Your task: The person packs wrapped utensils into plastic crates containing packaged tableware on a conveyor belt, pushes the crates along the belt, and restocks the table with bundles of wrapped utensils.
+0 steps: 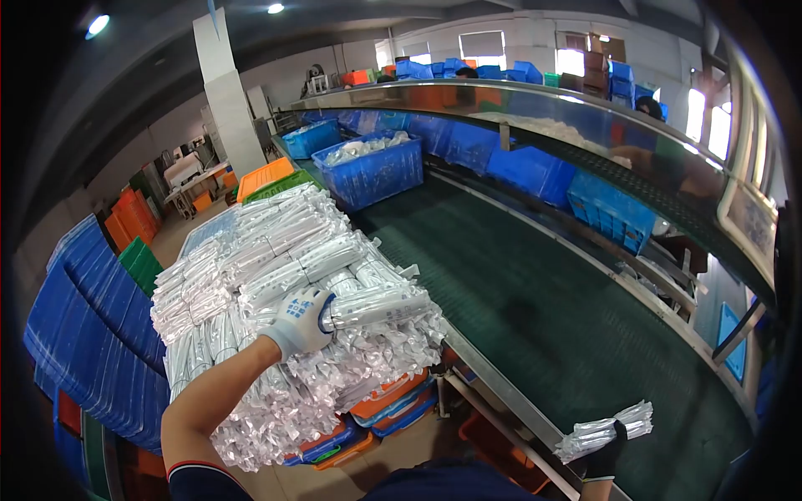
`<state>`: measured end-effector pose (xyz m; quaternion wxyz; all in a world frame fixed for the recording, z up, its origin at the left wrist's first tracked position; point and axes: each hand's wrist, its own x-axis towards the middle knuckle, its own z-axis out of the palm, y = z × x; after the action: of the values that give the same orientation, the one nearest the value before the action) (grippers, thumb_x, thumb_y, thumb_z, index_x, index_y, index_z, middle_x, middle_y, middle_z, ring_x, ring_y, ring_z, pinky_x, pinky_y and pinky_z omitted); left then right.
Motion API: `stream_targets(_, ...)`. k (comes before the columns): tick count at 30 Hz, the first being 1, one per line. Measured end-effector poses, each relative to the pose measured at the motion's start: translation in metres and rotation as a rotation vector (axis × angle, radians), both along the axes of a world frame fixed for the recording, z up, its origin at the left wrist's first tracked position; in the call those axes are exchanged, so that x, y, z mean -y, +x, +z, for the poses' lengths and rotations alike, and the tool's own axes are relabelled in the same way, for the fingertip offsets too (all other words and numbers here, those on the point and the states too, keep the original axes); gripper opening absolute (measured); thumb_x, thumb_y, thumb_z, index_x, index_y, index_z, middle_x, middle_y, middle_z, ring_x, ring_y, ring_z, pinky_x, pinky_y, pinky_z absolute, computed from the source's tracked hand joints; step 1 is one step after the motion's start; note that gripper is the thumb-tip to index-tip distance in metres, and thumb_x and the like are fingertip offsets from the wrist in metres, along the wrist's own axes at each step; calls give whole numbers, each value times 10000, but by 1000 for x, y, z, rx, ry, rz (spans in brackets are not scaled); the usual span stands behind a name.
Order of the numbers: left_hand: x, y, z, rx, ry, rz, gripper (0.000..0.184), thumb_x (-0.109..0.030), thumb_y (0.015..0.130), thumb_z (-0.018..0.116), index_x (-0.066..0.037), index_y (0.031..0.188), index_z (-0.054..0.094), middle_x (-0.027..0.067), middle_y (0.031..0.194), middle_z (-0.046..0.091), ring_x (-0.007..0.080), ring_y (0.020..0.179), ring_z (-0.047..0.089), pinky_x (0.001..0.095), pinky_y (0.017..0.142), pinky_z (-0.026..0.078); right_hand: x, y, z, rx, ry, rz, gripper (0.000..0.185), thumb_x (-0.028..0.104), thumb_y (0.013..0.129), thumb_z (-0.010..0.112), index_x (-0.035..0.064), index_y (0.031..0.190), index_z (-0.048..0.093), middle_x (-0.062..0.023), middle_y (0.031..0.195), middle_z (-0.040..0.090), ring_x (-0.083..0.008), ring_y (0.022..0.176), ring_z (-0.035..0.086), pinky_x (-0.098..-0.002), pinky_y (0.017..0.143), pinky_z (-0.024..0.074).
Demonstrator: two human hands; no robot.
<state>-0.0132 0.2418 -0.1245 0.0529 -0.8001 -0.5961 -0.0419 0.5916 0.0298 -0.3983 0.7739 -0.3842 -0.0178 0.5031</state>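
My L hand (302, 324)'s clamped on bundle (380, 309), R hand (605, 461) on 2nd bundle (595, 435); hard L tug cd topple pile (271, 401) beneath.

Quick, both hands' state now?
Left hand: touching a long, shiny silvery-white bundle; closure can't be told.
Right hand: closed, holding another silvery-white bundle.

Probably a factory: green conveyor belt (535, 292), blue plastic bins (376, 177).

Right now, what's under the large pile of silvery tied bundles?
Below the near edge of the silvery pile, stacked orange and blue plastic crates show. The pile itself hides whatever lies under its middle.
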Motion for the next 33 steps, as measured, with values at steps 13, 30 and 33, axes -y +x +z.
stream_targets(13, 12, 8, 11, -68, -37, 28, 600, -346, 822, 661, -54, 1336, 559, 220, 1258, 613, 395, 1221, 568, 485, 1052, 422, -22, -119, 106, 137, -70, 251, 592, 503, 803, 693, 134, 1245, 553, -108, 1075, 558, -331, 1003, 586, -500, 906, 513)
stream_targets(30, 13, 5, 15, -15, -2, -46, 636, -324, 769, 705, -50, 1323, 555, 214, 1221, 626, 387, 1185, 572, 481, 1026, 441, -187, -207, 275, 169, 274, 647, 311, 319, 931, 637, 48, 1072, 699, -78, 838, 724, -195, 729, 712, -321, 690, 608)
stream_targets(33, 13, 6, 14, 3, 21, -54, 651, -330, 758, 717, -59, 1328, 557, 206, 1218, 624, 390, 1181, 571, 489, 1023, 438, -268, -211, 255, 705, 558, 418, 280, 320, 955, 625, 65, 1058, 683, -61, 878, 706, -176, 782, 688, -330, 747, 580)
